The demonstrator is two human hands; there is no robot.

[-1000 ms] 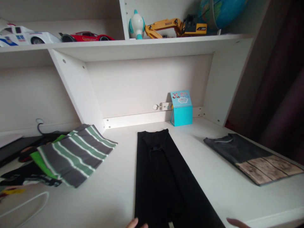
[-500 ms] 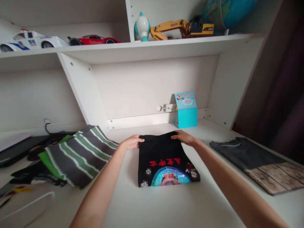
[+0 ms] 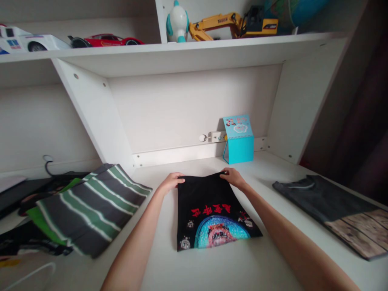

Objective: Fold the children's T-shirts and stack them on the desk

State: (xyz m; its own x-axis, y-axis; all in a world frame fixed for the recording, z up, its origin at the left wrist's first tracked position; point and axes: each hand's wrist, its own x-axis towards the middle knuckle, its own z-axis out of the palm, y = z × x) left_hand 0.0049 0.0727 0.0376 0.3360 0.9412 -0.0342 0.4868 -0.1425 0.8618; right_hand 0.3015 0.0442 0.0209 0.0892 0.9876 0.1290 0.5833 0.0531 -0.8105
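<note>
A black T-shirt (image 3: 206, 198), folded into a rough rectangle, lies on the white desk (image 3: 169, 270) in front of me. Red characters and a blue and pink shark-like print face up on it. At its far left corner my left hand (image 3: 172, 182) pinches the cloth, thumb on top. My right hand (image 3: 233, 178) grips the far right corner the same way. Fingers under the fabric are partly hidden. To the right lies a folded dark grey shirt (image 3: 306, 198) with a wood-plank print.
Grey and green striped cloth (image 3: 100, 206) is piled on the left, near a black hanger (image 3: 48, 165). A turquoise desk calendar (image 3: 241, 147) stands at the back beside a power strip (image 3: 216, 137). Overhead, a shelf (image 3: 194, 54) carries toy cars and a toy excavator (image 3: 233, 26).
The view has shifted slightly, so the side piles sit farther out. Both hands keep hold of the T-shirt's far corners; its near edge shows a little lower and closer.
</note>
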